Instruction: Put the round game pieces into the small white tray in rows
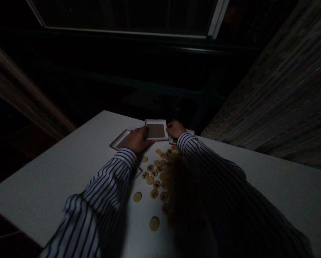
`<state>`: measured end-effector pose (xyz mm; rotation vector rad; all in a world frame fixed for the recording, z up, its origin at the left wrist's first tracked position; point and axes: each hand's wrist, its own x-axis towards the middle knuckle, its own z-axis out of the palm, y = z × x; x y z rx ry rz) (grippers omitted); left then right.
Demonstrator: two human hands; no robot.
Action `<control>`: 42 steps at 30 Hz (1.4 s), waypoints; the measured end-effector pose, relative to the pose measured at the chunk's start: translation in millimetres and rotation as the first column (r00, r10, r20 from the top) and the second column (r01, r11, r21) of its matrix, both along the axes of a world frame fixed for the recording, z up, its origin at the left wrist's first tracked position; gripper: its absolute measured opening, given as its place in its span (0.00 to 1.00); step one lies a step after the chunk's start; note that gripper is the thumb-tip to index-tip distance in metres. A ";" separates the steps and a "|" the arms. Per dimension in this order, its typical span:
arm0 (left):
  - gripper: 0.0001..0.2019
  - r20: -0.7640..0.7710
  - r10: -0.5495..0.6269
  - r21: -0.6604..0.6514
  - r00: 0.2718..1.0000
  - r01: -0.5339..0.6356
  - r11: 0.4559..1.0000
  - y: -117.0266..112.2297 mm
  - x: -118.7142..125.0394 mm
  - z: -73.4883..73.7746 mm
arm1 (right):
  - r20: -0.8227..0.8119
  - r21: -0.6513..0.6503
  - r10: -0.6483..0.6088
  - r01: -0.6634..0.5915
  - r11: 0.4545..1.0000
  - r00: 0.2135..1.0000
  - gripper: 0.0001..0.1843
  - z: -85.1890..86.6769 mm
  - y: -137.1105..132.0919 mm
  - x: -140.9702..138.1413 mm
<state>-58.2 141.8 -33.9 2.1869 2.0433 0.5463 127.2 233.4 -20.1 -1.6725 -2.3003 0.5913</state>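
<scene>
A shallow box [156, 130] with pale walls and a brown inside lies near the far edge of the table. My left hand [138, 139] grips its left side, thumb toward the near corner. At its right wall, my right hand [175, 129] is closed on the edge with bent fingers. Under or beside my left hand rests another shallow tray [118, 140], partly covered. A further box part [190, 132] shows behind my right wrist. Round Chinese chess pieces [156, 185] are scattered nearer to me, several with red or black characters and others blank side up.
The white table [76, 157] has its far edge just beyond the boxes. A thin pale edge [138, 172] of some flat thing shows beside my left sleeve. Curtains [281, 82] hang at right and left. The room is dark, and shadow hides pieces under my right arm.
</scene>
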 end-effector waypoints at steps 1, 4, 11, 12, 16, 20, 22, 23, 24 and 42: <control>0.34 0.008 -0.002 0.011 1.000 0.002 1.000 -0.8 -0.3 0.9 | -0.012 0.001 -0.003 0.003 1.000 1.000 0.14 0.7 -0.2 0.1; 0.36 0.054 -0.013 0.045 0.998 0.011 0.999 -2.8 -0.7 2.0 | -0.045 0.004 -0.017 0.017 1.000 0.999 0.13 2.3 -0.9 0.8; 0.35 0.226 -0.038 0.058 0.973 0.026 0.998 -10.8 2.0 5.1 | -0.136 0.004 -0.074 0.075 0.997 0.988 0.17 10.5 -7.1 6.4; 0.34 0.247 -0.044 0.066 0.968 0.028 0.997 -12.6 2.9 6.3 | -0.152 0.005 -0.076 0.078 0.997 0.986 0.17 12.3 -8.8 7.5; 0.29 0.328 -0.030 0.112 0.944 -0.007 0.994 -19.0 7.0 11.9 | -0.215 0.005 -0.072 0.075 0.997 0.974 0.17 19.5 -15.5 12.5; 0.25 0.417 -0.031 0.153 0.908 -0.037 0.987 -22.7 11.7 18.1 | -0.284 -0.004 -0.072 0.074 0.997 0.956 0.17 25.5 -20.6 17.7; 0.23 0.470 -0.050 0.169 0.881 -0.034 0.985 -24.5 14.2 21.2 | -0.316 -0.013 -0.077 0.077 0.997 0.946 0.17 29.0 -23.5 20.1; 0.22 0.494 -0.061 0.175 0.867 -0.030 0.984 -25.5 15.4 22.7 | -0.331 -0.019 -0.082 0.080 0.997 0.940 0.17 31.0 -25.3 21.3; 0.22 0.515 -0.071 0.179 0.854 -0.026 0.984 -26.6 16.5 24.1 | -0.347 -0.024 -0.086 0.082 0.996 0.934 0.17 33.2 -27.5 22.5; 0.21 0.595 -0.175 0.325 0.784 -0.035 0.945 -43.2 29.8 32.9 | -0.555 -0.035 -0.031 0.014 0.999 0.832 0.14 71.2 -70.1 49.0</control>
